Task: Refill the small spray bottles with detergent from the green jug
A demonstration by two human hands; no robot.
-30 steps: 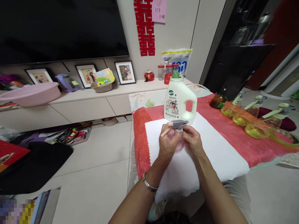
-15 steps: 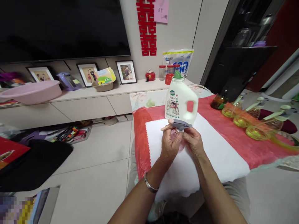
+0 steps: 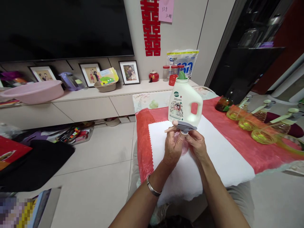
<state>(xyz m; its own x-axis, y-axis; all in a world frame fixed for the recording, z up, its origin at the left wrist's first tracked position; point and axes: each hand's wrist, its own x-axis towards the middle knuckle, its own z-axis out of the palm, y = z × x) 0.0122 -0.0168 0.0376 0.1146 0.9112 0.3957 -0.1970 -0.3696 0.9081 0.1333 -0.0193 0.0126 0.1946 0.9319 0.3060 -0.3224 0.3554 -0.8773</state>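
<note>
Shifted slightly since the earlier frame, the grey plastic spray head with pink nozzle [image 3: 186,127] juts clearer of the left hand [image 3: 173,148], curled closed around the translucent pink bottle [image 3: 184,148], mid-frame. Right-hand [image 3: 198,146] fingers pinch near its neck. Best keep bottle steady, collar level.

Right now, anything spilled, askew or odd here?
No spill shows. Beyond the held pink spray bottle, the large pale plastic jug stands uncapped, its threaded neck and green spout exposed: odd, since knocking it might splash.
</note>
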